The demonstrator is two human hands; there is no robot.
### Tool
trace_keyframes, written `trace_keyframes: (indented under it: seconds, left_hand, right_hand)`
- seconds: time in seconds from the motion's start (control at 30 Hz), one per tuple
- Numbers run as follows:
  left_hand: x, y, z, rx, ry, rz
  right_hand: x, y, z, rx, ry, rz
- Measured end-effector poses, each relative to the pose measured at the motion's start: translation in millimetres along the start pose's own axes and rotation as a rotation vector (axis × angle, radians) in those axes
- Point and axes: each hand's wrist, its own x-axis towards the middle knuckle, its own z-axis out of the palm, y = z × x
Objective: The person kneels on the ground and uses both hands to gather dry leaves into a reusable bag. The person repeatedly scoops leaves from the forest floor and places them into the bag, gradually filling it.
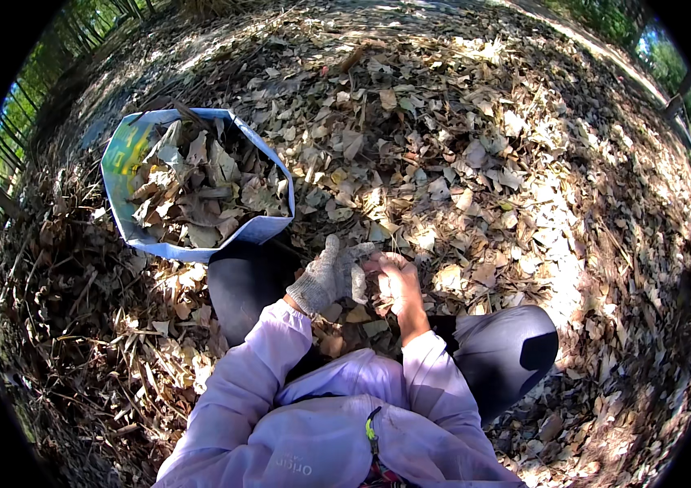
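My left hand [328, 276] wears a grey knit glove, its fingers spread apart, with no object visible in it. Just right of it is my bare right hand [397, 277], the fingers bent and drawn together beside the gloved fingertips. Whether those fingers pinch anything is too small to make out; a thin pale stalk shows just above them. Both hands are low over dry leaves [376, 328] between my knees. A blue-rimmed woven plastic bag [263, 227] stands upright beyond my left knee, its mouth wide. Dry leaves [199, 177] fill it close to the rim.
Fallen leaves [473, 152] cover the ground all around, with dry stalks and twigs [119, 390] at the left. My left knee [248, 287] is close against the bag; my right knee [510, 348] is bent outward. Trees [77, 30] line the far left.
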Motion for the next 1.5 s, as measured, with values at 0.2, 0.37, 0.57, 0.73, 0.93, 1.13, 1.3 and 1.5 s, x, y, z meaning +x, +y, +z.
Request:
trace_keyframes:
  seconds: [0.2, 0.37, 0.57, 0.73, 0.93, 1.13, 1.3, 1.5]
  left_hand:
    - [-4, -7, 16, -0.122, 0.202, -0.220]
    - [-2, -5, 3, -0.384, -0.175, -0.028]
    - [22, 5, -38, -0.284, 0.573, 0.302]
    - [34, 16, -14, -0.267, 0.806, 0.327]
    - [41, 14, -20, -0.491, 0.948, 0.391]
    - [40, 11, -32, -0.475, 0.845, 0.347]
    - [44, 1, -29, -0.301, 0.794, 0.331]
    - [57, -12, -41, -0.062, 0.946, 0.365]
  right_hand:
    - [-1, 27, 17, -0.141, -0.058, -0.015]
    - [16, 28, -17, 0.306, 0.106, -0.101]
    - [-20, -10, 29, -0.120, -0.197, -0.048]
    - [-54, -29, 63, -0.284, -0.417, -0.047]
    - [-35, 2, 56, -0.329, -0.169, -0.323]
    - [-16, -27, 15, 0.045, 0.147, -0.162]
    - [-20, -7, 38, -0.092, -0.079, -0.160]
    - [-35, 5, 72, -0.417, -0.183, -0.473]
